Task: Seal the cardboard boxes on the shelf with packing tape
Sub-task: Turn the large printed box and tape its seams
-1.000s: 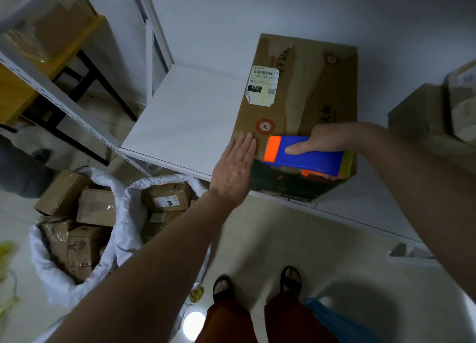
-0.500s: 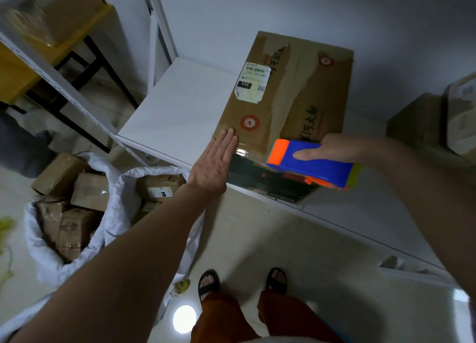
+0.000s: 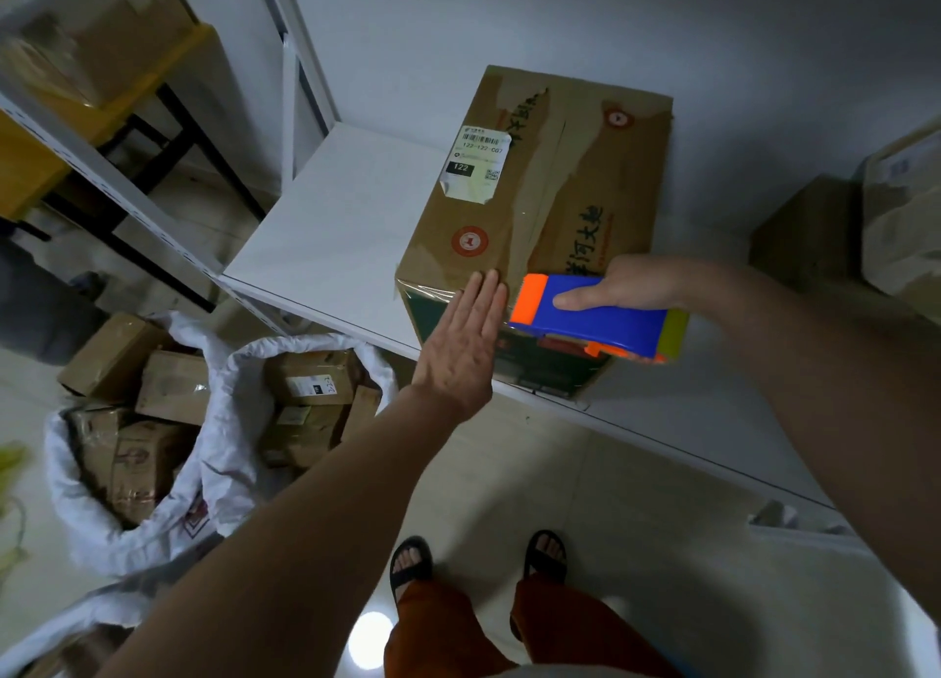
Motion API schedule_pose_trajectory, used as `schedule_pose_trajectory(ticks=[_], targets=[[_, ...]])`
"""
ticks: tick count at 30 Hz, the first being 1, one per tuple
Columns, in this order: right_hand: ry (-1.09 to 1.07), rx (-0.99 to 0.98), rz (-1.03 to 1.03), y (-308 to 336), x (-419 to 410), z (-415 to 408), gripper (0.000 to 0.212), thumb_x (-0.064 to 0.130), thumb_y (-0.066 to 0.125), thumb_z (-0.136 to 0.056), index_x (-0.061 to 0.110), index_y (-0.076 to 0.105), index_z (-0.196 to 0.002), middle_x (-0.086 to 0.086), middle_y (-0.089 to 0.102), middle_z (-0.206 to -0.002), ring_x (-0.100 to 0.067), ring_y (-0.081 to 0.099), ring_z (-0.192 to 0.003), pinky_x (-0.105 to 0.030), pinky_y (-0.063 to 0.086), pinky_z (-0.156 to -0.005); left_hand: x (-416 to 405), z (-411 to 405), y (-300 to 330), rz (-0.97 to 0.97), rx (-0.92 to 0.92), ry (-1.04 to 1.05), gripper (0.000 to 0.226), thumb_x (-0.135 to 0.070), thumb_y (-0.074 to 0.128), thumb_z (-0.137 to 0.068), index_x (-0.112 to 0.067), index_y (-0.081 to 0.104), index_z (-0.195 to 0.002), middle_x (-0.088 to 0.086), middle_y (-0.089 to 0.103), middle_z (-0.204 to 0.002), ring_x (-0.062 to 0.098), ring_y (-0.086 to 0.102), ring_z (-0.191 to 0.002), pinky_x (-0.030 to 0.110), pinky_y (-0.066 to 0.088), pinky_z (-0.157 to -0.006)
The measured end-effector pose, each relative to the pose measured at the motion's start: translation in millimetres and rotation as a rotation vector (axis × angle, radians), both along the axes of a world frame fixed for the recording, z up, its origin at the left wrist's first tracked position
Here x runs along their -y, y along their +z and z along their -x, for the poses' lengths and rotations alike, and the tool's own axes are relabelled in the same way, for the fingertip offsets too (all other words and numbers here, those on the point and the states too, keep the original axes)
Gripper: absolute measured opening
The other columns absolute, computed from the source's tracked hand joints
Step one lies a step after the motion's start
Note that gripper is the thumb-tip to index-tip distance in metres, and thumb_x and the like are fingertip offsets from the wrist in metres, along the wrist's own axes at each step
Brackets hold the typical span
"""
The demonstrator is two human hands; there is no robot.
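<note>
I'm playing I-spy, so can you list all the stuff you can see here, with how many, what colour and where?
cardboard box: one, brown, on the shelf's front edge
shipping label: one, white, on the box top
tape dispenser: one, blue and orange, at the box's near edge
shelf: one, white, under the box
sacks: two, white, on the floor, holding brown parcels
other boxes: at least two, brown, far right
left hand: flat on the box's front corner
right hand: holds the dispenser
feet: two, in dark sandals
</note>
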State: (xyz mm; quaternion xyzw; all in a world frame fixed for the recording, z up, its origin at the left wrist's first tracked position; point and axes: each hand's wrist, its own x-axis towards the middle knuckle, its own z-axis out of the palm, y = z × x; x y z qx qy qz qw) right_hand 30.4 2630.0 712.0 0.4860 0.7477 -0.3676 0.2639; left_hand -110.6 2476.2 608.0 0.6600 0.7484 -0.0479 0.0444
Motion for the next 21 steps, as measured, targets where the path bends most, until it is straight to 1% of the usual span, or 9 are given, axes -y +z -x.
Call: schedule_pose_trajectory(ticks=[3, 6, 7, 9, 11, 13, 15, 18, 21], targets=[[0.012, -0.015, 0.006, -2, -1, -5, 0.057, 0.068, 0.056, -0.076, 0.011, 0.061, -0.077, -0.008, 0.068, -0.07, -0.02, 0.064, -0.061, -0.023, 0.046, -0.057, 0, 1, 1, 0.003, -0.033, -0.012, 0.079, -0.011, 0.036, -0.093, -0.008, -0.018, -0.15, 0.011, -0.022, -0.158, 0.024, -0.023, -0.145, 0.037, 0.0, -0.122], [0.021, -0.021, 0.082, 5, -6, -26, 0.064, 0.066, 0.058, -0.074, 0.004, 0.066, -0.085, -0.015, 0.073, -0.075, -0.027, 0.069, -0.066, -0.026, 0.053, -0.062, 1, -1, 1, 0.008, -0.079, -0.007, 0.08, -0.006, 0.033, -0.09, -0.006, -0.021, -0.148, 0.011, -0.025, -0.157, 0.025, -0.024, -0.144, 0.038, -0.005, -0.121], [0.019, -0.017, 0.096, 9, -8, -35, 0.062, 0.065, 0.058, -0.075, 0.004, 0.068, -0.085, -0.013, 0.073, -0.073, -0.026, 0.07, -0.065, -0.026, 0.054, -0.061, 1, -2, 1, 0.006, -0.088, -0.005, 0.079, -0.005, 0.032, -0.089, -0.006, -0.021, -0.148, 0.012, -0.026, -0.157, 0.025, -0.025, -0.144, 0.038, -0.008, -0.12], [0.008, -0.008, 0.097, 14, -9, -49, 0.053, 0.061, 0.056, -0.08, 0.01, 0.069, -0.075, -0.006, 0.071, -0.062, -0.019, 0.067, -0.053, -0.022, 0.053, -0.054, 0, -5, -1, -0.014, -0.114, 0.007, 0.079, -0.005, 0.032, -0.09, -0.005, -0.022, -0.147, 0.013, -0.025, -0.157, 0.027, -0.025, -0.144, 0.037, -0.011, -0.118], [0.001, -0.025, 0.099, 12, -8, -56, 0.049, 0.057, 0.057, -0.083, 0.011, 0.067, -0.071, -0.002, 0.069, -0.055, -0.019, 0.065, -0.05, -0.022, 0.053, -0.053, 0, -8, -3, -0.015, -0.136, 0.023, 0.079, -0.006, 0.033, -0.09, -0.004, -0.023, -0.146, 0.015, -0.025, -0.156, 0.029, -0.024, -0.144, 0.038, -0.011, -0.117], [0.011, -0.037, 0.067, 7, -8, -56, 0.048, 0.058, 0.058, -0.081, 0.011, 0.065, -0.072, -0.001, 0.068, -0.054, -0.022, 0.066, -0.055, -0.024, 0.052, -0.055, -1, -13, -3, -0.004, -0.128, 0.063, 0.079, -0.008, 0.033, -0.091, -0.003, -0.025, -0.144, 0.017, -0.026, -0.156, 0.03, -0.025, -0.144, 0.039, -0.012, -0.117], [0.01, -0.036, 0.043, 4, -10, -56, 0.048, 0.058, 0.059, -0.08, 0.012, 0.063, -0.073, 0.0, 0.068, -0.053, -0.022, 0.066, -0.058, -0.023, 0.05, -0.052, -4, -21, 1, -0.022, -0.094, 0.06, 0.081, -0.01, 0.034, -0.09, -0.004, -0.027, -0.142, 0.017, -0.028, -0.154, 0.029, -0.025, -0.143, 0.04, -0.012, -0.118], [-0.018, -0.067, 0.097, 5, -10, -57, 0.046, 0.055, 0.06, -0.082, 0.01, 0.063, -0.075, -0.005, 0.071, -0.059, -0.025, 0.067, -0.058, -0.029, 0.055, -0.059, -10, -37, 3, -0.034, -0.001, -0.088, 0.084, -0.009, 0.038, -0.089, -0.01, -0.024, -0.146, 0.01, -0.026, -0.156, 0.023, -0.023, -0.145, 0.039, -0.007, -0.121], [-0.041, -0.089, 0.141, 3, -9, -60, 0.047, 0.054, 0.06, -0.082, 0.008, 0.064, -0.08, -0.009, 0.072, -0.064, -0.024, 0.067, -0.054, -0.033, 0.057, -0.063, -13, -44, -1, -0.006, 0.022, -0.108, 0.086, -0.014, 0.044, -0.091, -0.012, -0.019, -0.15, 0.008, -0.018, -0.16, 0.022, -0.019, -0.146, 0.039, 0.0, -0.122]])
